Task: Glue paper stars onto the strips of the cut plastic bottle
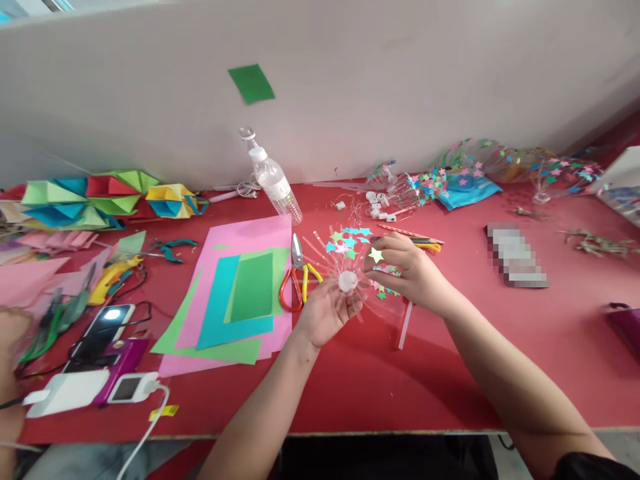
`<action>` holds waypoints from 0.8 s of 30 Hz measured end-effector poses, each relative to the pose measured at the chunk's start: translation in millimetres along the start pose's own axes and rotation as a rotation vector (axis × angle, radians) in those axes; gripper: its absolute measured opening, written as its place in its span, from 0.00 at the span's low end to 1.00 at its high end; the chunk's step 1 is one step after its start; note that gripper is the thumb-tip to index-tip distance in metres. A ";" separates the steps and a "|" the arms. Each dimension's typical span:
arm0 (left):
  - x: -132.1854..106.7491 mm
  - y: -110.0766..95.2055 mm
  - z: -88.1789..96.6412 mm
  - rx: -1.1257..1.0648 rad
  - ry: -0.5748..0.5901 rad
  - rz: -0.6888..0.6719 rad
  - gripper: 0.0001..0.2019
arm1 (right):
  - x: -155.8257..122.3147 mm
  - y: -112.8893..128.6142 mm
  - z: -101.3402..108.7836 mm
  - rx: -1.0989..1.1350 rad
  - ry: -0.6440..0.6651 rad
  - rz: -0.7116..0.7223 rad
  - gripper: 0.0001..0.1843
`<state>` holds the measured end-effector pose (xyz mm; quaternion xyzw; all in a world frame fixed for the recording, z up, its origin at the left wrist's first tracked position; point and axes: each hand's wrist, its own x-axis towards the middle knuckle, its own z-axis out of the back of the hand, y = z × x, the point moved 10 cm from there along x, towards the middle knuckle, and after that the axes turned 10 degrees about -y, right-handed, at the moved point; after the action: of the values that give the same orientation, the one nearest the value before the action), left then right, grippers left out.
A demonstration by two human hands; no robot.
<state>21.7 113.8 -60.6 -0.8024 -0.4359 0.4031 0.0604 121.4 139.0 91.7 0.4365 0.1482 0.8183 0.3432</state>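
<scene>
My left hand is closed around the base of a clear plastic bottle piece cut into thin strips, with its round whitish end facing me. Its strips fan outward, and several blue, green and pink paper stars show just beyond it. To the right, my right hand pinches a pale yellow-green star beside the strips. Whether that star touches a strip I cannot tell. More small stars lie on the red table, partly hidden by my right hand.
Scissors and stacked colored paper lie left of my hands. A plastic bottle stands behind. Star-tipped plastic pieces sit at the back right. Phones and a charger are at the left, near another person's arm.
</scene>
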 end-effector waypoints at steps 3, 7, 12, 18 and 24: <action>8.0 -1.5 0.3 -0.055 -0.038 -0.032 0.10 | -3.0 -1.9 -1.0 -0.042 0.005 -0.013 0.07; 12.0 -4.3 1.6 -0.083 -0.040 -0.106 0.06 | -2.5 -2.4 2.5 -0.098 0.018 -0.056 0.06; 11.1 -6.9 5.3 -0.056 -0.027 -0.147 0.03 | 1.5 11.4 20.6 -0.081 -0.043 -0.063 0.05; 13.9 -9.9 17.5 -0.055 -0.086 -0.141 0.04 | -1.3 37.2 30.5 -0.136 -0.178 0.032 0.03; 14.5 -9.9 26.9 -0.170 -0.153 -0.135 0.09 | -5.1 34.7 10.0 -0.213 -0.173 -0.039 0.04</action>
<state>0.8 123.9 -82.7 -0.7403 -0.5249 0.4198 -0.0141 116.5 109.9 113.2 0.4634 0.0386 0.7820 0.4150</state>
